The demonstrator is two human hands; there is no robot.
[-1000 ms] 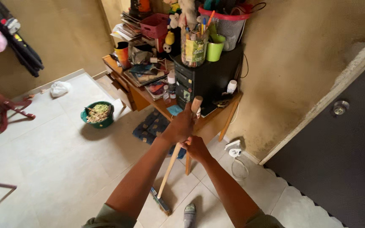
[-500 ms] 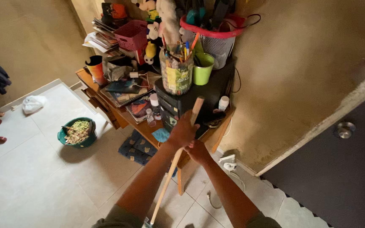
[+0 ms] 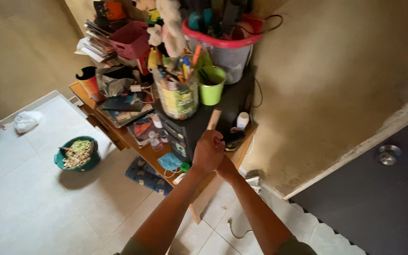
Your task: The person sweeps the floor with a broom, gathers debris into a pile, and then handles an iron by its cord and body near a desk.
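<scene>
Both arms are reaching straight forward from the bottom edge, forearms converging in front of the cluttered wooden desk. Left hand is clenching around the wooden broom handle, fist closed tight, knuckles up, near the handle's top end. Right hand is sitting just below and behind the left, touching it; it's mostly hidden, so its fingers can't be read. Only the handle's tip is showing, tilted, poking up in front of the black computer case. A green cup and pen jar are standing on that case. A green basin is sitting on the tiled floor, well apart.
</scene>
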